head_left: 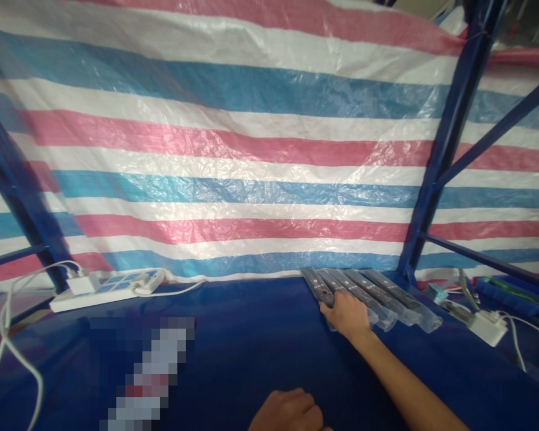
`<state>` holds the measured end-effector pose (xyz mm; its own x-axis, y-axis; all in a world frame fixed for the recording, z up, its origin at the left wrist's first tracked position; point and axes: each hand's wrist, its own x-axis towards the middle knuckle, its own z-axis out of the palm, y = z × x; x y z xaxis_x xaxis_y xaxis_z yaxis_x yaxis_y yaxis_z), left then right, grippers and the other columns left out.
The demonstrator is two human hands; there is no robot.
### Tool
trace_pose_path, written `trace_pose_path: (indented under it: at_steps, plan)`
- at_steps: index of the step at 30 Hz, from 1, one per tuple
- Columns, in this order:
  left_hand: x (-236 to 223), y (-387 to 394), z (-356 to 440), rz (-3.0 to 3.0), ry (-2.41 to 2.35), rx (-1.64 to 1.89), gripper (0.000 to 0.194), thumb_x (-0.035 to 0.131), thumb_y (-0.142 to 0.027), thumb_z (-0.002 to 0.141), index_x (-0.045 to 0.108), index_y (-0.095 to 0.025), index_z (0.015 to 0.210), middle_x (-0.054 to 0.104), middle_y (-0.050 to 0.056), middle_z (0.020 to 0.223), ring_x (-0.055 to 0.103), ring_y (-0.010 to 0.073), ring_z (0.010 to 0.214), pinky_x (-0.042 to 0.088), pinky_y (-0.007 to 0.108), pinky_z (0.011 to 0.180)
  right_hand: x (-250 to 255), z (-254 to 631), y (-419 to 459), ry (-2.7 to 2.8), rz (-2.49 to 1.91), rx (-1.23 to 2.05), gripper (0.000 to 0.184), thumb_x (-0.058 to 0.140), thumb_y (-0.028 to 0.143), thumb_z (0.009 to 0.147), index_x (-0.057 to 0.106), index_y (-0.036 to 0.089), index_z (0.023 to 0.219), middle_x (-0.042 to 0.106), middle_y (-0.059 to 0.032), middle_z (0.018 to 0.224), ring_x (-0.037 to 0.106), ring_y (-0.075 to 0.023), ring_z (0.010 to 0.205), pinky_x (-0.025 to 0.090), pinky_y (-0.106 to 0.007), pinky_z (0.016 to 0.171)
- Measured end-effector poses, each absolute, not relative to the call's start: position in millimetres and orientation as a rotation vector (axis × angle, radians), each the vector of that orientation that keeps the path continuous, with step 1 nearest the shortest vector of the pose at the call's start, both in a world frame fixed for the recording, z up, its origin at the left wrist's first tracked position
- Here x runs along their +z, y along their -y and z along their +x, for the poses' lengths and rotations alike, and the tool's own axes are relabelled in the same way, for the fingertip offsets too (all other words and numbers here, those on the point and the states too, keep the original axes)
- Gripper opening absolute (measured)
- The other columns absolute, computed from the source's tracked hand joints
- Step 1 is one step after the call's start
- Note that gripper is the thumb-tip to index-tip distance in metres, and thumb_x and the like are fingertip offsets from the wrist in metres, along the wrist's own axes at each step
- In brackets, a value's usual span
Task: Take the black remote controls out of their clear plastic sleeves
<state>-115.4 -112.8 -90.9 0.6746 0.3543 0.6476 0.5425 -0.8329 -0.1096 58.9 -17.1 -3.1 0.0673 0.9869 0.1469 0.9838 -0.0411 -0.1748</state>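
Several long, flat dark items in clear plastic sleeves lie side by side at the back right of the blue table (233, 335). My right hand (348, 314) reaches to the near end of the leftmost sleeved dark item (317, 284), with its thumb on the left side and its fingers closed over it. The other sleeved items (388, 293) fan out to the right of that hand. My left hand (290, 411) is at the bottom edge of the view, fingers curled. Whatever may be inside its grip is hidden.
A white power strip (130, 286) with plugged-in adapters and cables lies back left. A pixelated pale strip (155, 371) covers part of the left table. Blue metal posts (435, 173) and striped plastic sheeting (251, 179) stand behind. A white adapter (487, 326) and blue tray (512, 294) are at right.
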Motion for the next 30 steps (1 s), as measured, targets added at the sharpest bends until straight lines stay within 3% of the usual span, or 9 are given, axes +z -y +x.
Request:
trace_pose_path:
  at_steps: [5, 8, 14, 18, 24, 30]
  plan:
    - [-87.5, 112.7, -114.7, -2.575, 0.694, -0.945, 0.055, 0.021, -0.037, 0.100, 0.049, -0.019, 0.057, 0.048, -0.002, 0.048, 0.041, 0.0081, 0.044, 0.020, 0.024, 0.038, -4.7, 60.7, 21.2, 1.963, -2.078, -0.187, 0.035, 0.048, 0.039, 0.090, 0.061, 0.010, 0.107, 0.062, -0.0212, 0.110, 0.058, -0.0322, 0.105, 0.044, -0.039, 0.082]
    - [-88.7, 111.4, -113.6, -2.516, 0.666, -0.984, 0.056, 0.020, -0.036, 0.101, 0.048, -0.019, 0.056, 0.046, -0.003, 0.047, 0.040, 0.0083, 0.042, 0.021, 0.024, 0.038, -11.1, 52.5, 30.8, 2.051, -1.838, -0.332, 0.027, 0.048, 0.033, 0.091, 0.061, 0.012, 0.100, 0.062, -0.0166, 0.104, 0.057, -0.0301, 0.104, 0.043, -0.039, 0.086]
    - [-93.3, 109.3, -113.1, -2.483, 0.661, -1.014, 0.051, 0.028, -0.040, 0.099, 0.047, -0.020, 0.056, 0.047, -0.004, 0.047, 0.042, 0.0074, 0.042, 0.021, 0.023, 0.038, -28.1, 31.5, 47.7, 2.365, -1.356, -0.168, 0.014, 0.049, 0.025, 0.090, 0.061, 0.018, 0.090, 0.064, -0.0063, 0.091, 0.059, -0.0215, 0.088, 0.044, -0.034, 0.080]
    - [-97.2, 108.0, -113.1, -2.485, 0.679, -0.983, 0.047, 0.035, -0.041, 0.098, 0.048, -0.020, 0.057, 0.049, -0.005, 0.048, 0.044, 0.0076, 0.042, 0.020, 0.024, 0.038, -34.6, 30.2, 47.3, 2.380, -1.353, -0.131, 0.014, 0.050, 0.023, 0.089, 0.060, 0.019, 0.080, 0.063, -0.0055, 0.089, 0.058, -0.0201, 0.085, 0.043, -0.033, 0.078]
    - [-105.3, 106.4, -111.9, -2.544, 0.711, -0.818, 0.040, 0.048, -0.047, 0.091, 0.050, -0.021, 0.062, 0.052, -0.005, 0.051, 0.046, 0.0082, 0.043, 0.014, 0.026, 0.035, -37.0, 32.7, 47.2, 2.370, -1.329, -0.080, 0.014, 0.048, 0.023, 0.089, 0.059, 0.020, 0.082, 0.062, -0.0056, 0.086, 0.058, -0.0207, 0.083, 0.044, -0.033, 0.074]
    - [-111.3, 102.3, -111.5, -2.604, 0.739, -0.687, 0.042, 0.048, -0.050, 0.091, 0.052, -0.020, 0.062, 0.051, -0.005, 0.050, 0.049, 0.0066, 0.043, 0.011, 0.025, 0.033, -41.4, 31.8, 44.6, 2.359, -1.267, -0.098, 0.017, 0.046, 0.026, 0.089, 0.059, 0.021, 0.080, 0.063, -0.0053, 0.084, 0.059, -0.0198, 0.079, 0.045, -0.031, 0.070]
